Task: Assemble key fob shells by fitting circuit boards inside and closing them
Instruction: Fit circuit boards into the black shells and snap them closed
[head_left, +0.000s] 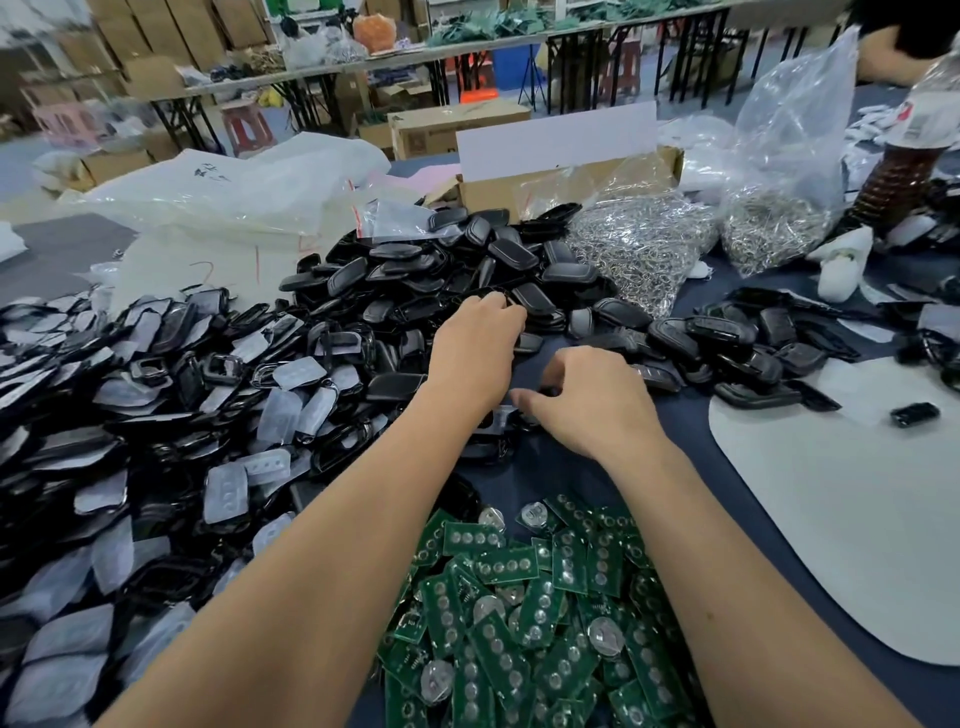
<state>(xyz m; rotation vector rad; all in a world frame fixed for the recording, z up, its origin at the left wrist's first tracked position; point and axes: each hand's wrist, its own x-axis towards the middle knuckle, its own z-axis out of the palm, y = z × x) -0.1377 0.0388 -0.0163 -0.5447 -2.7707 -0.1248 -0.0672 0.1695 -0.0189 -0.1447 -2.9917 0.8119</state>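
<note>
Left hand (480, 343) curls onto a black shell half (530, 301); right hand (587, 400) pinches something small, can't tell what. Shells look light, rigid, slick, so grip by the edges.

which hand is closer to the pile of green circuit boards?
Right. The right hand sits just beyond the pile of green circuit boards, curled around a small dark part. The left hand reaches farther out, fingers in the heap of black shells.
</note>
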